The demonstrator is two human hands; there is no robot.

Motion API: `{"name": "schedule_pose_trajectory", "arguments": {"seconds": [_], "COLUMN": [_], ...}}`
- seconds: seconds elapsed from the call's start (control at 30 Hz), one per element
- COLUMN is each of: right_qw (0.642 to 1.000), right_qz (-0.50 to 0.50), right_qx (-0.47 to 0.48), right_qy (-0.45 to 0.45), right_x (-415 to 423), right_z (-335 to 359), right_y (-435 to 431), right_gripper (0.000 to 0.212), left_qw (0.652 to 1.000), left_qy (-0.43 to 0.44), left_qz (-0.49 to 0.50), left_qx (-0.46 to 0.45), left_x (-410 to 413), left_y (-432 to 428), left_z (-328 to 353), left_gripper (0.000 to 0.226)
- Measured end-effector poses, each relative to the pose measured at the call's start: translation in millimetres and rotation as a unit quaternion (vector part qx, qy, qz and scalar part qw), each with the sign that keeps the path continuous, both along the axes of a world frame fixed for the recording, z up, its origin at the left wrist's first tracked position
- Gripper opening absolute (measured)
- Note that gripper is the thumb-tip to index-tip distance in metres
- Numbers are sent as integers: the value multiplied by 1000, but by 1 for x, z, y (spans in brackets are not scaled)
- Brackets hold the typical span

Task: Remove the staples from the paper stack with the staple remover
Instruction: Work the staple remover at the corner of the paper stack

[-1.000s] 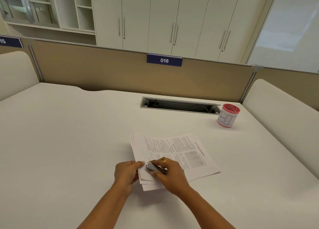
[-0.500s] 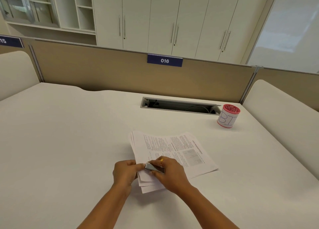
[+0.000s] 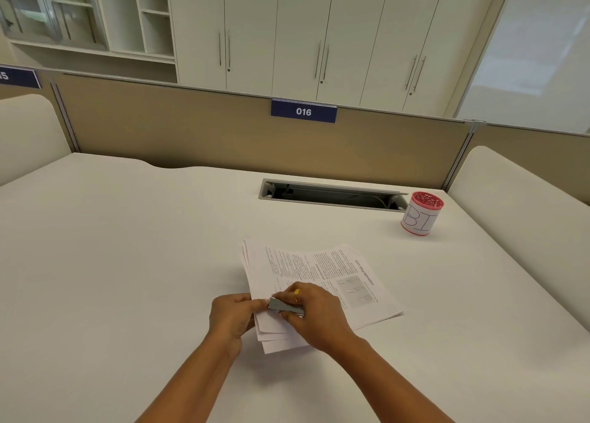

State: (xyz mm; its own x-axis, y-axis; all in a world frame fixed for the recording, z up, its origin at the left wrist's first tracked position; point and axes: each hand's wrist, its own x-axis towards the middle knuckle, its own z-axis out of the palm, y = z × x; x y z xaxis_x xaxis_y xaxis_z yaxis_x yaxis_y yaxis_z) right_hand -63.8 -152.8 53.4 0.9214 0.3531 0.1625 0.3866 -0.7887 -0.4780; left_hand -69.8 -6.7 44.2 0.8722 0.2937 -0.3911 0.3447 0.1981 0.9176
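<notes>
Red cup (image 3: 420, 214) and cable slot (image 3: 332, 195) stand beyond the paper stack (image 3: 319, 275).

Left hand (image 3: 233, 320) beside right hand (image 3: 319, 319), fingers (image 3: 289, 291) curled.

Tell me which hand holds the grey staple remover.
The right hand, the one wearing a gold ring, grips the staple remover; the left hand only holds the edge of the paper stack.

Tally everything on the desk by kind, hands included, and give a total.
paper stack: 1
staple remover: 1
red pot: 1
hands: 2 (left hand, right hand)
total: 5
</notes>
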Motion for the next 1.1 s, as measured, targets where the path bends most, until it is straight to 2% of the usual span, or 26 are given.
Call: {"name": "schedule_pose_trajectory", "arguments": {"seconds": [0.2, 0.67, 1.1], "right_qw": [1000, 995, 978], "right_qz": [0, 5, 69], "right_qx": [17, 65, 49], "right_qy": [-26, -70, -192], "right_x": [2, 0, -4], "right_z": [7, 8, 9], "right_y": [-2, -5, -3], "right_gripper": [32, 32, 22], "left_qw": [1000, 999, 998], "left_qy": [-9, -7, 15], "left_qz": [-10, -31, 22], "left_qx": [-8, -25, -60], "left_x": [5, 6, 7], "left_y": [-1, 1, -4], "left_z": [13, 24, 19], "left_gripper": [19, 16, 18]}}
